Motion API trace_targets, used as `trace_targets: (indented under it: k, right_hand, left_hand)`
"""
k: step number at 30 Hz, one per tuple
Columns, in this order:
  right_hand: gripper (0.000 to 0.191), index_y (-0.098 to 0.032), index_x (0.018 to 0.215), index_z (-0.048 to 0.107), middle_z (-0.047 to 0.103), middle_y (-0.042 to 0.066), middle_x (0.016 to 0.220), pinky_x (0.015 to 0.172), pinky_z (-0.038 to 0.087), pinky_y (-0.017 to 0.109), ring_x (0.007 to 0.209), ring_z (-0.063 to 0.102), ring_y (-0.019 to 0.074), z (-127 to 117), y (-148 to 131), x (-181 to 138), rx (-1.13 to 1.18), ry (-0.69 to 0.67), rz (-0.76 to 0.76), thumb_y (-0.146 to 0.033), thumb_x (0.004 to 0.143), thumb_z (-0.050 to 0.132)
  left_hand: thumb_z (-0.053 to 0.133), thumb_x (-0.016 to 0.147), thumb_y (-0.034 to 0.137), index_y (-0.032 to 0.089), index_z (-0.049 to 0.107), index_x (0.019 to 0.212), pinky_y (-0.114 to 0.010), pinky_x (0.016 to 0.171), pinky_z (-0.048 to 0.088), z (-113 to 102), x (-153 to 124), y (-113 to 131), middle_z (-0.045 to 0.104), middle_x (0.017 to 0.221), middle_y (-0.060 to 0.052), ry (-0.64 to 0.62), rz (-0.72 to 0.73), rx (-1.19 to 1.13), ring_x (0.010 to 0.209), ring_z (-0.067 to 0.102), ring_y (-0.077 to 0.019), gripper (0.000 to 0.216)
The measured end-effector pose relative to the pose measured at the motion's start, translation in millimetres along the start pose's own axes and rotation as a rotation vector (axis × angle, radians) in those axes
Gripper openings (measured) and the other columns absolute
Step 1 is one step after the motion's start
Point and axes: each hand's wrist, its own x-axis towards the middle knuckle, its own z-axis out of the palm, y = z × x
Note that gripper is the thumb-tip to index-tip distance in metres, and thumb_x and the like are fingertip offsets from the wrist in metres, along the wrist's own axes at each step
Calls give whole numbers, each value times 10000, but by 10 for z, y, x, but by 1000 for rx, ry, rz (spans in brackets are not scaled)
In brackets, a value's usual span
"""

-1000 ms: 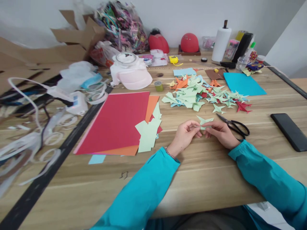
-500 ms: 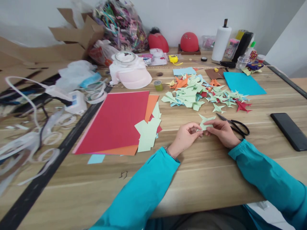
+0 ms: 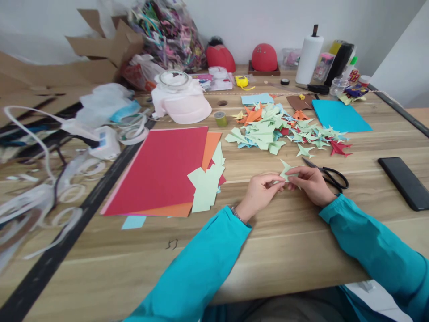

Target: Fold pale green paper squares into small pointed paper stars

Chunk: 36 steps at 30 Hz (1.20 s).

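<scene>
Left hand and right hand keep a pinched grip on a pale-green, pointed folded-paper shape, just left of black-handled metal scissors; a broad stretch of wood-grain desk runs to the near edge.

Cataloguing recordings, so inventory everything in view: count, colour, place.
held paper: 1, pale green, centre
folded papers: many, mostly pale green, centre back
scissors: 1, black, centre right
phone: 1, black, right
card sheets: several, red uppermost, left
cutouts: some, pale green, centre left
flat sheet: 1, blue, back right
spool: 1, olive, centre
tape measure: 1, yellow, back
upright roll: 1, white, back right
rounded things: 2, red, back
stuffed bag: 1, multicoloured, back left
cardboard: uncounted, brown, back left
clutter: uncounted, mixed, left and back
table: 1, brown, throughout
left hand: 1, teal-sleeved, centre
right hand: 1, teal-sleeved, centre
</scene>
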Motion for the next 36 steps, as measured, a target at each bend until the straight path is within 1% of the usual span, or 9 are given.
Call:
trace_targets:
  k: [5,11,18,20,23,24,29,33,36]
  right_hand:
    - [195,-162,797,681,646,6,551,515,484,259,494,593,126,12,-7,-9,-20,30,4,-287,651,720]
    - [201,-161,784,681,632,3,540,501,476,258,477,573,120,28,-41,-6,-65,38,21,-302,645,715]
    - [204,-155,792,680,631,3,541,508,472,254,486,572,118,23,-44,-7,-73,25,31,-303,654,709]
    - [198,-156,788,679,631,3,538,509,471,253,484,571,117,23,-45,-10,-67,28,39,-300,655,709]
    - [200,-157,780,680,637,6,554,503,468,253,484,570,117,29,-51,-15,-69,38,32,-304,649,713]
    - [203,-158,777,680,638,7,559,501,468,253,485,572,119,31,-53,-16,-72,41,27,-307,645,717]
    - [226,-159,794,680,640,8,549,505,479,259,495,588,129,30,-50,-17,-74,38,23,-324,645,718]
    - [231,-160,802,679,641,8,542,498,479,262,484,588,130,22,-31,-14,-71,37,5,-327,648,720]
    - [221,-163,804,676,649,11,564,501,481,262,488,589,128,25,-27,-18,-75,26,-18,-319,654,719]
  left_hand:
    - [583,761,271,171,692,793,-262,596,512,-21,-14,7,645,890,-86,-44,88,125,653,602,-129,150]
    - [520,807,245,219,691,831,-312,772,486,-44,-23,44,669,901,-71,-41,248,356,825,611,-167,174]
    - [489,830,249,224,669,871,-315,812,456,-56,-30,52,678,895,-60,-37,280,436,851,605,-172,187]
    - [487,833,261,222,668,857,-306,778,460,-60,-29,64,680,835,-52,-55,266,436,789,607,-166,187]
    - [465,845,294,212,663,842,-275,675,463,-55,-24,80,653,679,-29,-78,185,397,630,583,-140,214]
    - [469,843,303,206,662,833,-266,651,461,-51,-21,82,646,662,-26,-74,158,378,608,575,-134,217]
    - [626,731,288,191,669,814,-268,673,479,-36,-3,46,669,852,-63,-28,142,282,756,601,-161,135]
    - [579,767,300,176,677,800,-256,595,487,-51,7,12,654,798,-64,-69,80,181,637,586,-130,161]
    - [603,746,295,158,679,766,-243,552,486,-50,6,9,646,805,-66,-57,31,106,590,576,-112,158]
